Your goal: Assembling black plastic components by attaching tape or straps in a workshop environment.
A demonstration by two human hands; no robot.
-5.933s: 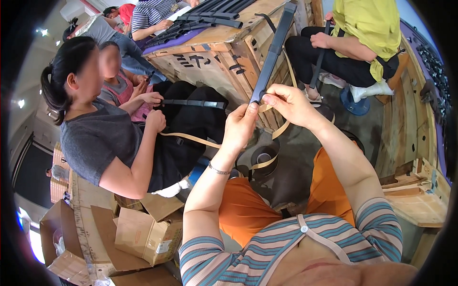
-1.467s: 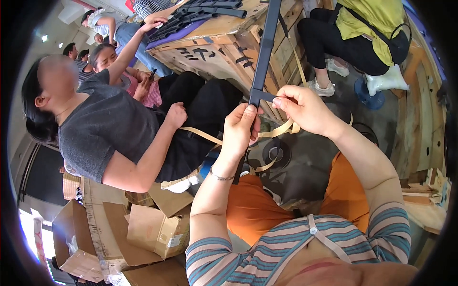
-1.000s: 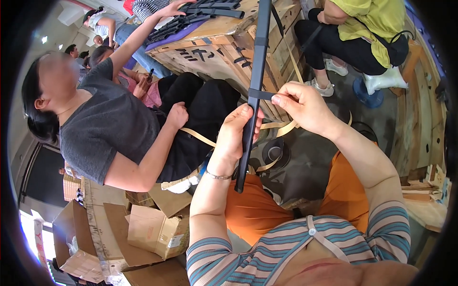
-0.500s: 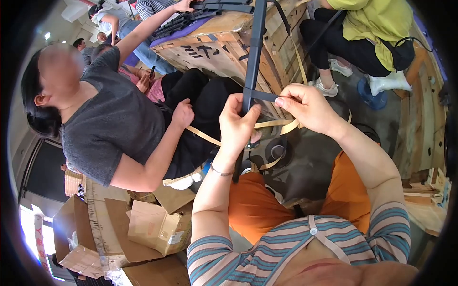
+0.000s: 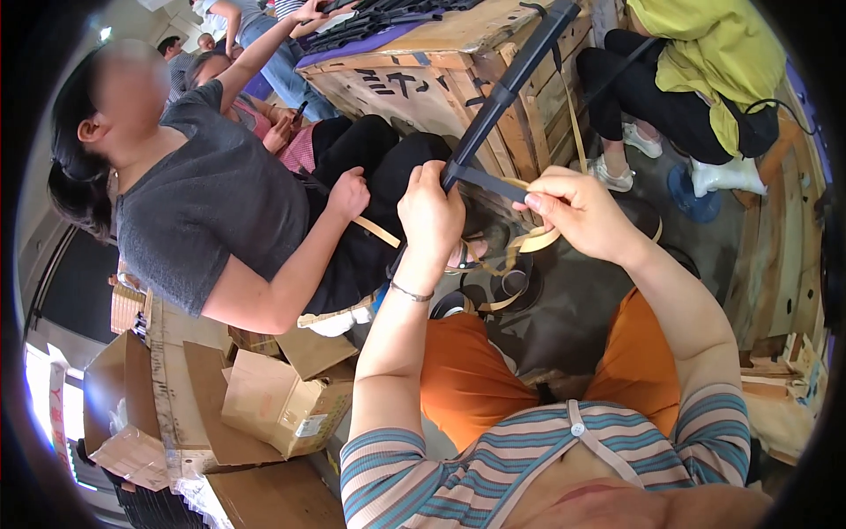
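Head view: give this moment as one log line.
left hand: grips long dark bar | right hand: pinches flat black strip, which reaches bar | nearby: yellowish strip, wooden crate

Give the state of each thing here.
Left hand: closed, gripping
Right hand: pinching
Dark bar: tilted, gripped in left hand
Dark strip: held out from bar
Yellowish tape: loose, curled
Leftmost cardboard box: open
Wooden crate: dark pieces piled on top
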